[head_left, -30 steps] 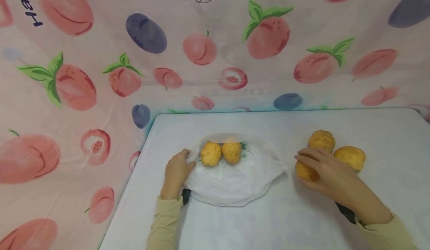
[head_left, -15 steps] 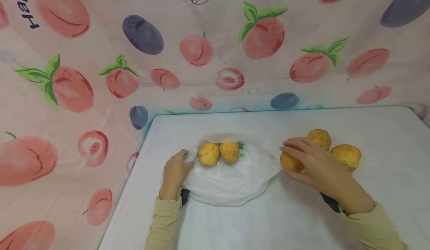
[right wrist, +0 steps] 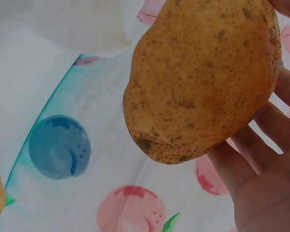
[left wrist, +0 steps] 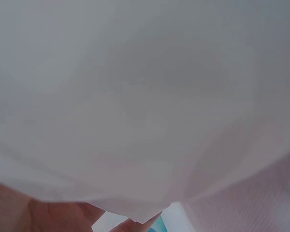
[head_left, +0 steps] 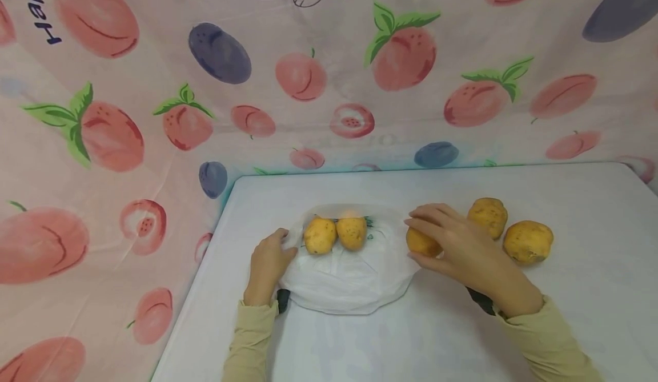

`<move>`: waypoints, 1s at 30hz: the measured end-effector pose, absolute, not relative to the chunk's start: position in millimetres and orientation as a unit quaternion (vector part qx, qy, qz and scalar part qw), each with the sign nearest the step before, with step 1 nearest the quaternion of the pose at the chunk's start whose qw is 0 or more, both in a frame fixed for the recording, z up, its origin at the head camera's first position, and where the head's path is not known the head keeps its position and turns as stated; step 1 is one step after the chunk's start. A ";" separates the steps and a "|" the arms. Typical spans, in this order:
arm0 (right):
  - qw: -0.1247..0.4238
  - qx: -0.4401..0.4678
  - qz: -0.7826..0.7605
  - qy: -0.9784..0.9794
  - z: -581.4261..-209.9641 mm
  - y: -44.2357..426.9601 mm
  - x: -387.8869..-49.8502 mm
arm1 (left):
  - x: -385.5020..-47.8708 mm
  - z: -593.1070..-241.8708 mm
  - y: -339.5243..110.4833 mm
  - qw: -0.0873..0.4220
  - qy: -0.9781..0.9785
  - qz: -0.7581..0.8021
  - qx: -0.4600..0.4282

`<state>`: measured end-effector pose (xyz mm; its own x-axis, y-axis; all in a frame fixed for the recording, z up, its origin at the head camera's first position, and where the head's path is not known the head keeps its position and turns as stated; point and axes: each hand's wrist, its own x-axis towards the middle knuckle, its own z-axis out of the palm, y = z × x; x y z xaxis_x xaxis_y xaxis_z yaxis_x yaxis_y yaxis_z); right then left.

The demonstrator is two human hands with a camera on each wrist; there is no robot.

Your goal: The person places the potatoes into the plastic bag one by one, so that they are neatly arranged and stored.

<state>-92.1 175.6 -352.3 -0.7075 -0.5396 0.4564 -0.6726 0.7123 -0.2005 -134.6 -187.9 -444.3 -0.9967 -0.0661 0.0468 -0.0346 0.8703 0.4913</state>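
A white plastic bag (head_left: pixel 354 282) lies spread on the table, with two potatoes (head_left: pixel 320 236) at its mouth. My left hand (head_left: pixel 269 265) pinches the bag's left edge between thumb and fingers. In the left wrist view the bag fills most of the picture, and the left fingers (left wrist: pixel 63 216) show at its rim. My right hand (head_left: pixel 460 245) grips a potato (right wrist: pixel 203 82) by the bag's right edge; its fingers cover part of the potato in the head view. Brown specks and a dark spot mark the potato's skin in the right wrist view.
Two more potatoes, one farther back (head_left: pixel 487 217) and one nearer (head_left: pixel 528 242), rest on the white table (head_left: pixel 401 348) right of my right hand. A fruit-printed cloth (head_left: pixel 308 119) hangs behind the table and along its left side.
My right hand has carried its potato leftward, away from the other two potatoes and up to the bag's right edge. The left hand has stayed at the bag's left edge.
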 end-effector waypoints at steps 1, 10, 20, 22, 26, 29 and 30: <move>0.185 0.336 0.181 -0.906 -352.1 173.5 -92.6 | -134.5 -444.3 -188.0 0.032 -0.966 -0.253 0.025; 0.179 0.361 0.206 -0.892 -356.2 156.7 -98.7 | -134.4 -443.8 -187.9 0.024 -0.966 -0.255 0.028; 0.153 0.375 0.209 -0.890 -363.0 139.9 -104.1 | -135.2 -442.3 -187.3 0.011 -0.968 -0.250 0.037; 0.151 0.378 0.210 -0.889 -364.6 137.2 -105.1 | -134.9 -441.7 -187.0 0.011 -0.967 -0.250 0.038; 0.143 0.379 0.209 -0.890 -368.0 132.0 -106.4 | -134.6 -441.5 -186.7 0.013 -0.969 -0.245 0.035; 0.136 0.377 0.207 -0.892 -370.5 128.4 -107.3 | -135.2 -442.0 -187.0 0.013 -0.969 -0.244 0.035; 0.135 0.376 0.207 -0.893 -371.3 127.2 -107.7 | -135.6 -442.2 -187.2 0.011 -0.969 -0.245 0.036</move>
